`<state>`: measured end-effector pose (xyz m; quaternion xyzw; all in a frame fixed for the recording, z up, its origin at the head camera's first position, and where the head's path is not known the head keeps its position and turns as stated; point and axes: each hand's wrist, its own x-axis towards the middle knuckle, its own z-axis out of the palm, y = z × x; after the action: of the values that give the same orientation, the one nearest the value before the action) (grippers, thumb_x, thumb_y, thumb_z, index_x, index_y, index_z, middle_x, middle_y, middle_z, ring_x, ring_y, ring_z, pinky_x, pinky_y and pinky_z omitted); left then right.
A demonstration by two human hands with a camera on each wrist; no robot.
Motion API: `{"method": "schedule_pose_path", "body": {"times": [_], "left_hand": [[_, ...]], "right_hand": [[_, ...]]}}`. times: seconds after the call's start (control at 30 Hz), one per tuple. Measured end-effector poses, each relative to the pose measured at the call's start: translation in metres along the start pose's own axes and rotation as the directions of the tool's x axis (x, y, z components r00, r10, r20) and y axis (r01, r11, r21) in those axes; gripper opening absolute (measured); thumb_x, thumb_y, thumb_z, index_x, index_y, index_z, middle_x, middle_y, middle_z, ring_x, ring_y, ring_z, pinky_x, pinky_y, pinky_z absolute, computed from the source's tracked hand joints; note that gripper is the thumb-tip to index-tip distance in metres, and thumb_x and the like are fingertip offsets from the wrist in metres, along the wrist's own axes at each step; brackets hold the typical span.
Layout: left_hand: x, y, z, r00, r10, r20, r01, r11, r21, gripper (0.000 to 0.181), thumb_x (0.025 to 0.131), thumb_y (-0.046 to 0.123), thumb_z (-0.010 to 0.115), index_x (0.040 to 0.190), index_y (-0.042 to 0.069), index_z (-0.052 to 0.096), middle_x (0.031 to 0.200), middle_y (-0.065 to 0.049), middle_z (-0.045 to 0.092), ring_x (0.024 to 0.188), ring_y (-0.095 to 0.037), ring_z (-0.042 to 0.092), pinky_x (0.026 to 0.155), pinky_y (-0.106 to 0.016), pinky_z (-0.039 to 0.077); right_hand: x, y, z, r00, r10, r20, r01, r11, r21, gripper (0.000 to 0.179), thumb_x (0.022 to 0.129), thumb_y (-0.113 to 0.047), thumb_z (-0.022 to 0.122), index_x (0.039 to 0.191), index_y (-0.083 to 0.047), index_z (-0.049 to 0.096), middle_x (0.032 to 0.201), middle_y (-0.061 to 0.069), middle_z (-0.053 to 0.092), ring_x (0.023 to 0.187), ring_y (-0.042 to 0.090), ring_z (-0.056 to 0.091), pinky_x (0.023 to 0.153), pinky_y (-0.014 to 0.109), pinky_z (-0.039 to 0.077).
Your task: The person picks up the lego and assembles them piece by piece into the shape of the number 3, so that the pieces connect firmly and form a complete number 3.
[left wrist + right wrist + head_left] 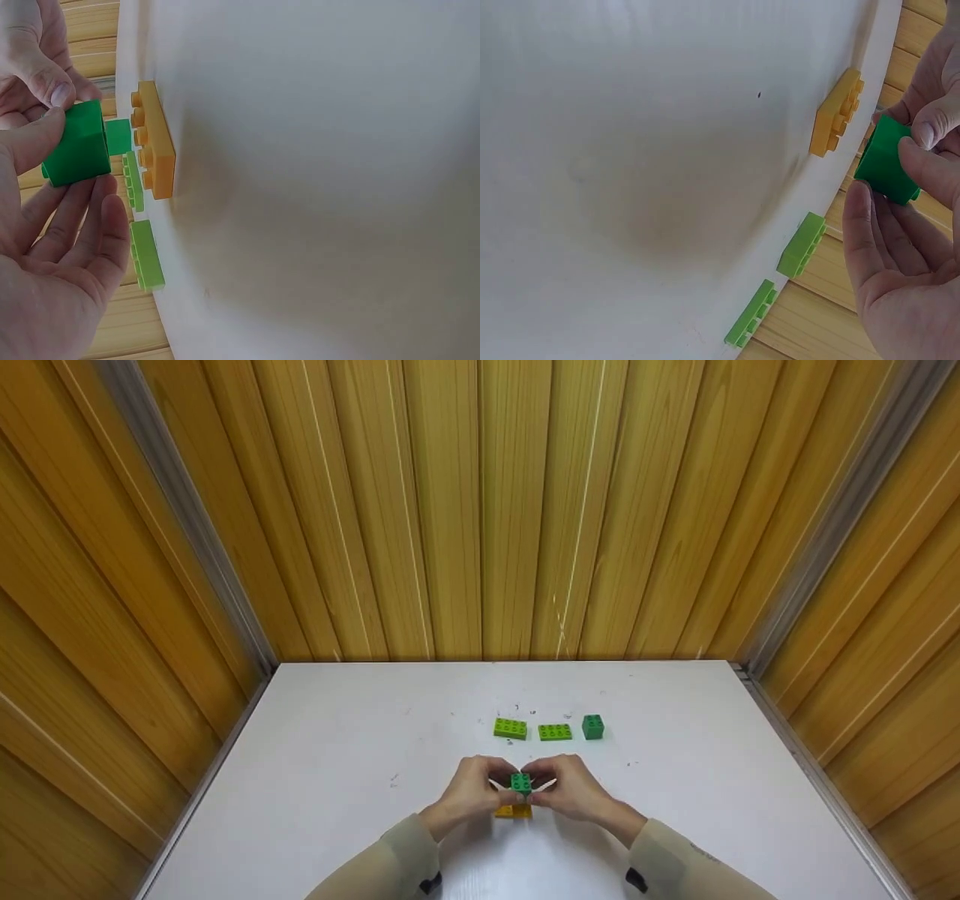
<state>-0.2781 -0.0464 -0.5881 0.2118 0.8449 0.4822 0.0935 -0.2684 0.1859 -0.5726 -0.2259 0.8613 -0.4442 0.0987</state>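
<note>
the left hand [472,787] and the right hand [571,789] meet in front of the person, and the fingers of both are clamped on one small green brick [520,782]. each thumb presses the side of it nearest the person, with other fingers round the far side; in the left wrist view the two thumb tips come close together on it. its studs point up between the fingers, its underside down toward the surface [337,742].

below the fingers, a little nearer the person, an orange brick [504,811] rests on the surface, studs up. the green brick hangs over it without touching: both wrist views show a gap between the two. from above, the green brick and the fingers hide part of the orange one.

beyond the left fingers lies a thick lime brick [510,728]; beyond the right fingers, just beside it, a thin lime brick [555,733]. past these, beyond the right fingers and further to the right, stands a second green one, the far brick [592,727]. these three make a rough row, well apart from the fingers, also studs up.

small dark marks [517,707] dot the surface past the row, and a wood-grain wall [517,510] rises behind. pale sleeves [409,851] cover the forearms.
</note>
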Motion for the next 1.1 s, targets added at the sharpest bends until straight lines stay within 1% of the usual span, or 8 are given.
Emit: {"method": "schedule_pose_path", "body": {"times": [0.1, 0.23, 0.33, 0.43, 0.67, 0.87, 1.03, 1.1], "left_hand": [[0.0000, -0.0004, 0.0012, 1.000, 0.000, 0.003, 0.000, 1.000, 0.007, 0.023, 0.089, 0.016, 0.094, 0.111, 0.013, 0.088, 0.099, 0.002, 0.086, 0.090, -0.003, 0.074, 0.080, -0.022, 0.062], [0.0003, -0.0011, 0.0027, 1.000, 0.007, 0.021, -0.007, 1.000, 0.008, 0.025, 0.087, 0.012, 0.096, 0.110, 0.011, 0.088, 0.100, -0.002, 0.088, 0.090, -0.008, 0.078, 0.079, -0.022, 0.062], [0.0005, -0.0018, 0.0032, 0.999, -0.003, 0.035, 0.003, 1.000, 0.000, 0.026, 0.086, 0.011, 0.096, 0.110, 0.011, 0.089, 0.101, -0.003, 0.088, 0.090, -0.009, 0.079, 0.079, -0.022, 0.062], [0.0001, -0.0026, 0.0032, 0.999, -0.017, 0.044, 0.017, 1.000, -0.002, 0.026, 0.086, 0.013, 0.097, 0.111, 0.012, 0.089, 0.101, -0.001, 0.088, 0.089, -0.007, 0.078, 0.080, -0.021, 0.061], [-0.0012, -0.0061, 0.0037, 0.998, 0.028, 0.059, -0.028, 1.000, 0.003, 0.029, 0.086, 0.021, 0.098, 0.111, 0.011, 0.089, 0.105, -0.001, 0.089, 0.093, -0.005, 0.080, 0.087, -0.022, 0.063], [-0.0015, -0.0063, 0.0036, 0.997, -0.022, 0.068, 0.024, 0.999, -0.031, 0.028, 0.085, 0.018, 0.097, 0.112, 0.014, 0.088, 0.105, 0.001, 0.088, 0.093, -0.005, 0.079, 0.089, -0.024, 0.063], [-0.0013, -0.0067, 0.0044, 0.997, -0.029, 0.074, 0.031, 0.999, -0.025, 0.028, 0.086, 0.018, 0.097, 0.112, 0.015, 0.089, 0.105, 0.002, 0.088, 0.093, -0.006, 0.079, 0.089, -0.025, 0.063], [-0.0012, -0.0072, 0.0047, 0.997, -0.030, 0.077, 0.031, 0.999, -0.011, 0.028, 0.086, 0.019, 0.097, 0.112, 0.015, 0.089, 0.105, 0.004, 0.088, 0.093, -0.004, 0.078, 0.090, -0.025, 0.063]], "right_hand": [[-0.0003, 0.0007, 0.0011, 1.000, 0.003, 0.005, -0.003, 1.000, 0.001, 0.032, 0.093, -0.006, 0.090, 0.124, -0.009, 0.084, 0.120, 0.011, 0.086, 0.104, 0.027, 0.083, 0.088, 0.028, 0.067], [-0.0017, 0.0019, 0.0025, 1.000, 0.008, 0.013, -0.008, 1.000, -0.008, 0.029, 0.093, -0.011, 0.091, 0.121, -0.011, 0.085, 0.118, 0.010, 0.087, 0.103, 0.027, 0.084, 0.087, 0.024, 0.065], [-0.0024, 0.0029, 0.0034, 1.000, 0.014, 0.018, -0.014, 1.000, -0.018, 0.028, 0.094, -0.013, 0.091, 0.121, -0.012, 0.085, 0.117, 0.008, 0.087, 0.103, 0.027, 0.084, 0.090, 0.028, 0.066], [-0.0027, 0.0035, 0.0043, 1.000, 0.020, 0.020, -0.019, 1.000, -0.020, 0.028, 0.094, -0.014, 0.091, 0.121, -0.012, 0.085, 0.117, 0.008, 0.087, 0.103, 0.027, 0.083, 0.092, 0.033, 0.068], [-0.0037, 0.0049, 0.0059, 0.999, 0.025, 0.024, -0.025, 1.000, -0.008, 0.029, 0.093, -0.013, 0.092, 0.120, -0.009, 0.085, 0.116, 0.011, 0.087, 0.102, 0.027, 0.085, 0.093, 0.038, 0.069], [-0.0041, 0.0052, 0.0059, 0.998, 0.055, 0.028, -0.055, 0.999, -0.003, 0.030, 0.093, -0.014, 0.092, 0.121, -0.012, 0.085, 0.116, 0.008, 0.087, 0.102, 0.021, 0.083, 0.096, 0.037, 0.068], [-0.0036, 0.0062, 0.0064, 0.997, 0.078, 0.031, -0.077, 0.997, -0.013, 0.029, 0.093, -0.017, 0.092, 0.121, -0.015, 0.085, 0.116, 0.003, 0.087, 0.102, 0.017, 0.082, 0.098, 0.037, 0.067], [-0.0035, 0.0068, 0.0068, 0.997, 0.073, 0.028, -0.072, 0.997, -0.020, 0.028, 0.093, -0.017, 0.092, 0.120, -0.015, 0.085, 0.114, 0.003, 0.087, 0.102, 0.017, 0.082, 0.098, 0.038, 0.067]]}}
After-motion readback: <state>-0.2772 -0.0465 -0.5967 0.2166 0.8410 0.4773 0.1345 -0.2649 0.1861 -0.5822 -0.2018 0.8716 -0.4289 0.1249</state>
